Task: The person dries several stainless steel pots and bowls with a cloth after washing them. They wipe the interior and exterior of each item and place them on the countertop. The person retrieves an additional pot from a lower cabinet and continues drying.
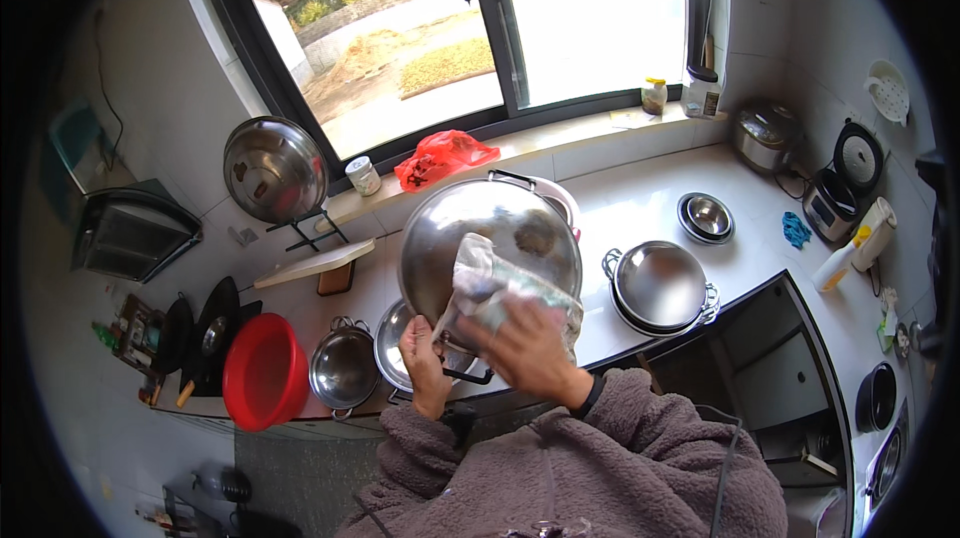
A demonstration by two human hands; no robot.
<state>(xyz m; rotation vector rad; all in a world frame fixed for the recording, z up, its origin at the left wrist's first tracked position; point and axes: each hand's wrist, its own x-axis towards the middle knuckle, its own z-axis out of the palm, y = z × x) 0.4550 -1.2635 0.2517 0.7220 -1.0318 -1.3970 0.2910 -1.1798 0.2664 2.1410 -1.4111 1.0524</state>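
A large, shiny metal pan (pixel 442 238) with black handles is tilted up in front of me, and brown and dark stains mark its surface. My left hand (pixel 426 373) grips its near edge beside the lower black handle (pixel 472 375), with the thumb up. A pale patterned cloth (pixel 487 275) lies over the pan's near right part. My right hand (pixel 529 350), blurred, presses that cloth against the metal. Partly hidden behind my left hand is a smaller steel pot (pixel 391 343) on the counter.
Left on the counter (pixel 592 305) are a two-handled steel pan (pixel 343 369) and a red plastic basin (pixel 266 373). Stacked pans (pixel 660 286) and nested bowls (pixel 706 217) sit right. A red plastic bag (pixel 442 159) lies on the sill. Below right, a cabinet (pixel 772 388) gapes.
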